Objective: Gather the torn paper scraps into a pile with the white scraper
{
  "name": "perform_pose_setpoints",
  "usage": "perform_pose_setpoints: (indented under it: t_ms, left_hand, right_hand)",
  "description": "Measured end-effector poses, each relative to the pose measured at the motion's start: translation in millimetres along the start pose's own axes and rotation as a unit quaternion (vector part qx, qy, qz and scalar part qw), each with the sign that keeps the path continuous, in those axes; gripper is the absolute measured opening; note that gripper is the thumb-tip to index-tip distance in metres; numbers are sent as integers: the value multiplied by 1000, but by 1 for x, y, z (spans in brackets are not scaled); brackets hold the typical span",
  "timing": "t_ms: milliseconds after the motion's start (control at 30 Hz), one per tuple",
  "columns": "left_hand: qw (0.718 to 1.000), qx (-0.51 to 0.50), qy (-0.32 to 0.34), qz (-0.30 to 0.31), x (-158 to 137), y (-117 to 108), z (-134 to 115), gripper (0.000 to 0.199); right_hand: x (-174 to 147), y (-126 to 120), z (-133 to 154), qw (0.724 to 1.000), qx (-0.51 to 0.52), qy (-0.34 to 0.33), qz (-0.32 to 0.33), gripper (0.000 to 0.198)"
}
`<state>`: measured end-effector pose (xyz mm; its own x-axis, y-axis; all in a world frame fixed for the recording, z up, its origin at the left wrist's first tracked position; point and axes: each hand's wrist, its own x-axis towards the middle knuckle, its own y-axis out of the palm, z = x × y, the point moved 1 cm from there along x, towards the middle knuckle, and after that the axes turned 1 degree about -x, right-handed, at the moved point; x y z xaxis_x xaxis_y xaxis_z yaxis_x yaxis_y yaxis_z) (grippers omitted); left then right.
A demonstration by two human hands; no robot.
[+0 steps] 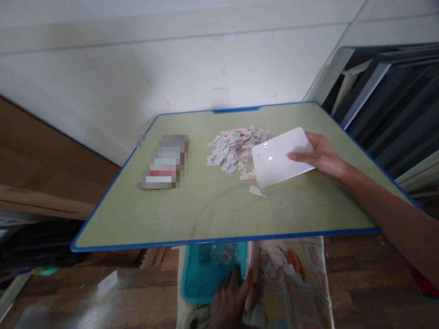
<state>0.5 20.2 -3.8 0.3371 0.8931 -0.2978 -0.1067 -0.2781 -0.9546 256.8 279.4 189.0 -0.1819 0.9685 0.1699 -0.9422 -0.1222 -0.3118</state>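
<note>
My right hand [320,153] grips the right end of a white plastic sheet [281,157] with rounded corners and a small hole, thumb on top. The sheet is tilted above the table, its left edge beside a heap of torn paper scraps [236,146], white and pinkish. A few loose scraps [257,191] lie near its lower corner. Below the table edge, my left hand [229,297] grasps the near right rim of a teal plastic tray [199,281], which has scraps inside. Part of that grip is in shadow.
A pixelated flat object [164,162] lies on the left of the pale table [164,214] with blue edging. More scraps [274,258] lie on patterned cloth [302,292] beside the tray. Dark framed panels [394,87] lean at right; a white wall [192,77] stands behind.
</note>
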Motion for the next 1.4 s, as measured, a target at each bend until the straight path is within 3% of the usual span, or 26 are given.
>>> perform_pose_setpoints:
  t_ms: [200,367,500,867,1100,1267,1400]
  left_hand:
    - [1000,-14,9,1,0,-1,2,75]
    - [998,-56,19,34,-1,1,4,103]
    - [999,-45,10,27,-1,-1,2,95]
    - [1000,-11,11,18,-1,-7,2,75]
    - [998,-42,6,50,-1,3,2,109]
    - [999,-26,15,32,-2,0,3,81]
    - [999,-24,16,34,-1,-1,3,78]
  right_hand:
    - [-2,2,1,999,33,-11,-28,37]
    - [-2,6,1,1000,1,-7,-8,33]
    - [-1,0,3,999,-21,-25,-36,32]
    - [-3,-2,5,1000,23,-8,-1,27]
    - [-5,0,4,995,24,36,93,30]
    - [-7,0,5,983,31,54,174,30]
    - [-10,2,8,975,45,63,207,31]
